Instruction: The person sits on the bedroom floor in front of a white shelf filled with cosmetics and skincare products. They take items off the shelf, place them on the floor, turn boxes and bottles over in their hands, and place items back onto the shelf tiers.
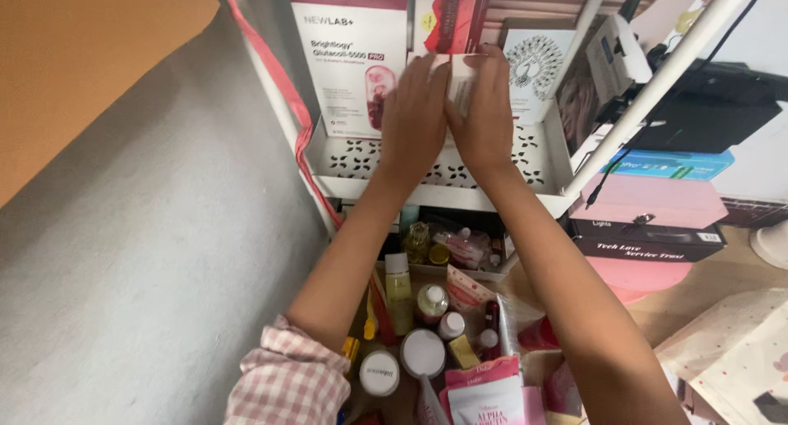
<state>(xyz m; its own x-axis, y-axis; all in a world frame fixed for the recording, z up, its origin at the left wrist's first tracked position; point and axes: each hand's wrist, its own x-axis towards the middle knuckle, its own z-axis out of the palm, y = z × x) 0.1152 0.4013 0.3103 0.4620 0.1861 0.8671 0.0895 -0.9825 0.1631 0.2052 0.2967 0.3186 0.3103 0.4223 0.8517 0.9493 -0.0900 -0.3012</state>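
My left hand [413, 117] and my right hand [484, 117] reach up together onto the top tray of a white cart [361, 158]. Both hands clasp a small white box [460, 80], which stands upright between them and is largely covered by my fingers. A tall white and maroon box [349, 64] stands just left of my left hand. To the right of my right hand leans a white box with a round dotted pattern [538, 64]. A red box [451, 14] stands behind the hands.
Below the tray, a lower shelf [484, 273] and the floor hold several bottles, jars [379, 372] and pink pouches [484, 392]. A grey wall [148, 228] runs along the left. Stacked pink, black and blue boxes [652, 203] sit at the right beside the cart's white post [657, 88].
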